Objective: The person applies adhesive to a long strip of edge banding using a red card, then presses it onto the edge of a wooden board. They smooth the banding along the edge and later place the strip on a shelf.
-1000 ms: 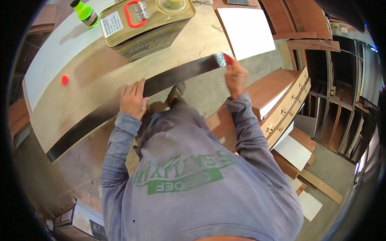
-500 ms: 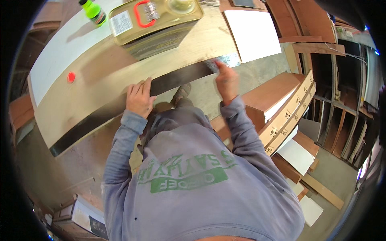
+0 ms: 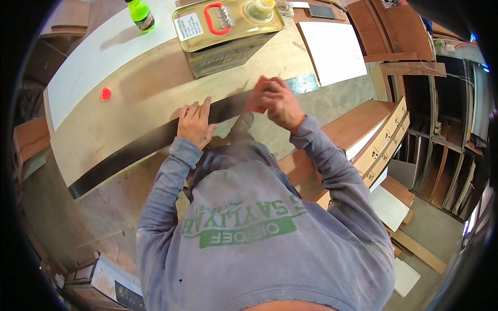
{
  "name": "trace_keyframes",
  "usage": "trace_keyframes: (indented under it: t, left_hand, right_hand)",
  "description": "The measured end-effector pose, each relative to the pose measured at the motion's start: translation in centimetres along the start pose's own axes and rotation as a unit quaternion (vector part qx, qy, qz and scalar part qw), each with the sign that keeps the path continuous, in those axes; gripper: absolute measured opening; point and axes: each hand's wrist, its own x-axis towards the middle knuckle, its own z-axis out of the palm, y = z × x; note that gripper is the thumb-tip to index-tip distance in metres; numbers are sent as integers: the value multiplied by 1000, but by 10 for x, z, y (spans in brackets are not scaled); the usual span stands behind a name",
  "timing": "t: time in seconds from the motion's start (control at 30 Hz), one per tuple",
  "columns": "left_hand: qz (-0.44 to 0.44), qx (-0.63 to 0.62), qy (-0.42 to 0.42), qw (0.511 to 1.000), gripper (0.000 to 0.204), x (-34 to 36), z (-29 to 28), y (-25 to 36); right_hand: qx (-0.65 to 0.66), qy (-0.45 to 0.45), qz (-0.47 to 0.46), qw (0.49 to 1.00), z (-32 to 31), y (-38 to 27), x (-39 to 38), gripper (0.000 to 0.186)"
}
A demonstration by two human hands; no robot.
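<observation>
A long dark strip (image 3: 136, 147) lies along the near edge of a pale wooden board (image 3: 132, 111). Its right end has a glossy, light-reflecting patch (image 3: 303, 84). My left hand (image 3: 194, 126) rests flat on the strip and the board's edge, fingers stretched out, holding nothing. To its right, my right hand (image 3: 282, 106) grips a flat red spreader (image 3: 254, 98) over the strip. Motion blurs the spreader, and my fingers cover part of it; whether it touches the strip I cannot tell.
A rectangular metal can (image 3: 223, 57) with a red handle stands on the board. Beside it are a green bottle (image 3: 141, 16) and a red cap (image 3: 105, 94). A white panel (image 3: 332, 52) lies at the right end. Stacked wooden pieces (image 3: 381, 140) stand to my right.
My right hand has moved left along the strip with the red spreader, closer to my left hand. The left hand remains on the strip. The whole view has shifted slightly.
</observation>
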Motion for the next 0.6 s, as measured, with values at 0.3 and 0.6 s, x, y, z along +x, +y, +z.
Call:
trace_keyframes:
  t: [0.3,0.6]
  left_hand:
    - [-17,26,19,999,91,-1,2,8]
    - [-38,62,-5,997,85,4,2,18]
  right_hand:
    - [103,-64,-110,986,26,20,-9,20]
    - [-102,-28,71,992,-147,157,-145,22]
